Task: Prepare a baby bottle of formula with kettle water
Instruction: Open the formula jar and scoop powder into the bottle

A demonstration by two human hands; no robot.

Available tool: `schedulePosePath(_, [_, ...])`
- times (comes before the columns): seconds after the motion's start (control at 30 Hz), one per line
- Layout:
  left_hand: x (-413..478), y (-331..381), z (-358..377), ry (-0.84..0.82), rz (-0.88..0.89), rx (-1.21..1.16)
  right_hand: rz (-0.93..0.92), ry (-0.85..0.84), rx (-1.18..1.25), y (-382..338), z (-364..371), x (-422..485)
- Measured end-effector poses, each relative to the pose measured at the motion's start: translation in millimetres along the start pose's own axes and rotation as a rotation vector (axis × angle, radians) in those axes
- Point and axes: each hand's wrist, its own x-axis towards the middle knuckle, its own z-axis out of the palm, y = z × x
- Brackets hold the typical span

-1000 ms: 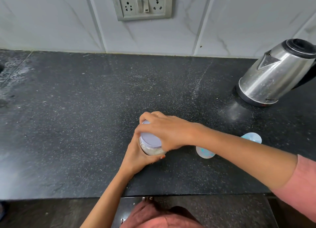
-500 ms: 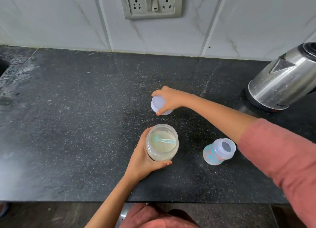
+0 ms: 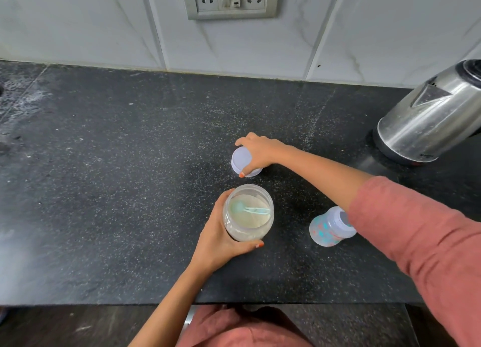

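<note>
The left hand [image 3: 221,238] steadies the clear plastic formula jar [image 3: 248,212] while the right hand [image 3: 256,151] grips its pale lilac lid [image 3: 242,160] at the black counter [image 3: 104,190], apparently parking it clear of scooping.

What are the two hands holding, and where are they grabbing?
The left hand wraps the side of the open formula jar. The right hand grips the jar's lid by its rim.

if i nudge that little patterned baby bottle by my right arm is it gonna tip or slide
The small patterned plastic baby bottle stands open and looks empty, so it is probably light and would likely slide on the smooth black stone counter. Its squat, wide body suggests it resists tipping. The pink sleeve hangs right over its mouth, so a careless arm move might knock it.
</note>
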Motion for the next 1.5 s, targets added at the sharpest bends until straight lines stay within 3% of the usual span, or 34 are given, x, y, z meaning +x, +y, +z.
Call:
schedulePosePath(0.27, [0, 3, 0, 0.012, 0.002, -0.010, -0.070, 0.258, 0.389, -12, -33, -71])
schedulePosePath(0.4, [-1, 5, 1, 0.016, 0.013, -0.011, -0.129, 0.250, 0.439, -32, -31, -125])
schedulePosePath(0.5, [-1, 5, 2, 0.019, 0.007, -0.013, -0.121, 0.163, 0.277, -45, -21, -149])
schedulePosePath(0.67, [-3, 10, 3, 0.019, 0.011, -0.062, -0.074, 0.155, -0.134, -64, -6, -151])
schedulePosePath(0.87, [-3, 9, 2, 0.007, 0.013, -0.061, -0.084, 0.154, -0.345, -74, -2, -138])
schedulePosePath(1.07, [-1, 7, 1, 0.011, 0.016, -0.030, -0.098, 0.373, -0.213, -65, -6, -142])
schedulePosePath(1.27, [-2, 4, 1, 0.011, 0.023, -0.023, -0.091, 0.365, 0.036, -46, 0, -148])
schedulePosePath(1.5, [-2, 4, 3, 0.016, 0.019, -0.027, -0.101, 0.459, -0.046, -54, 11, -152])
